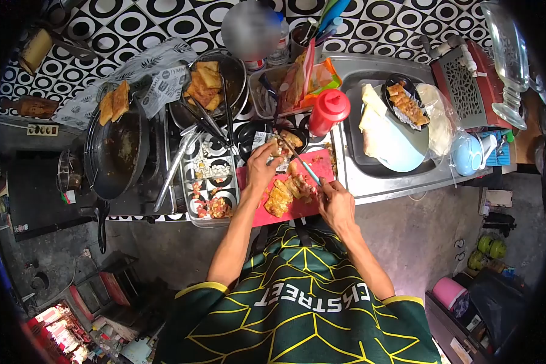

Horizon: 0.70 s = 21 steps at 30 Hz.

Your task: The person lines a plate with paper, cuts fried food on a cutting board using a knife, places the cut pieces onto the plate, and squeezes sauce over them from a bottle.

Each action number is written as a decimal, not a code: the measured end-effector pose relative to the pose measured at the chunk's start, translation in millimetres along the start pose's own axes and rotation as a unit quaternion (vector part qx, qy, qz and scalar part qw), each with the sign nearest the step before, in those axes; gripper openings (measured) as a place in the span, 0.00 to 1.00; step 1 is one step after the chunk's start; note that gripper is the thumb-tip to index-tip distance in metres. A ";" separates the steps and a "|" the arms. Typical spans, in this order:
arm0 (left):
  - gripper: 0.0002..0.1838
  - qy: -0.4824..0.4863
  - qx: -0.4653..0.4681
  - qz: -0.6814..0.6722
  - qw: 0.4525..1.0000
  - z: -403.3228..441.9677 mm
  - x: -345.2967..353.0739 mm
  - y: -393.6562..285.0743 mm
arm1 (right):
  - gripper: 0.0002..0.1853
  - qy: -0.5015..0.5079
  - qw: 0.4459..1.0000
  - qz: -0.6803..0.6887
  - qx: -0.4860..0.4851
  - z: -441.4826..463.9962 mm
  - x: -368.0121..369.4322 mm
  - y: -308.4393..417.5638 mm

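My right hand (337, 206) is closed round the light-blue handle of a knife (305, 165), whose blade points up and left over the red cutting board (262, 215). My left hand (263, 162) reaches to the lined black plate (247, 134) behind the board, its fingers bent at a piece of filled pastry (280, 147) near the blade. Whether the fingers grip the piece is hard to make out. A golden fried pastry (278, 198) and cut pieces with loose filling (298, 183) lie on the board.
A divided clear tray (193, 193) with chopped food sits left of the board. Further left are a bowl of fried pastries (205, 85) and a black pan (116, 151). A red squeeze bottle (329, 111) stands behind the board, and a sink (353, 155) with plates is at right.
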<state>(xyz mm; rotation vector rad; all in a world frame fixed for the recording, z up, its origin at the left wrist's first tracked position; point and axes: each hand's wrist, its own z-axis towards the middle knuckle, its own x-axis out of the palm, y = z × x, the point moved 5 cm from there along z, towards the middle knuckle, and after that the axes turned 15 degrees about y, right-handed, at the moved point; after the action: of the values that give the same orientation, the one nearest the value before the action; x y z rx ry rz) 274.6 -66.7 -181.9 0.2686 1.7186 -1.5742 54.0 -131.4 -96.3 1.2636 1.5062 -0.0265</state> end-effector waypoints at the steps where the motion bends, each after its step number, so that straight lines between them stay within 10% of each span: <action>1: 0.20 -0.014 0.003 -0.003 1.000 -0.3 -0.9 -2.4 | 0.19 0.000 1.000 -0.005 -0.001 -0.6 -0.8 1.2; 21: 0.08 -0.007 -0.011 0.012 1.000 -2.7 12.5 8.7 | 0.14 -0.058 0.993 0.083 -0.055 -1.9 20.6 -13.4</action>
<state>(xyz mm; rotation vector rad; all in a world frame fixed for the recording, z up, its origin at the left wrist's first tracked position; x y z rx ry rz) 270.5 -66.5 -196.8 0.2666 1.7159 -1.5343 47.2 -122.1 -118.1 1.2727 1.2824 0.0912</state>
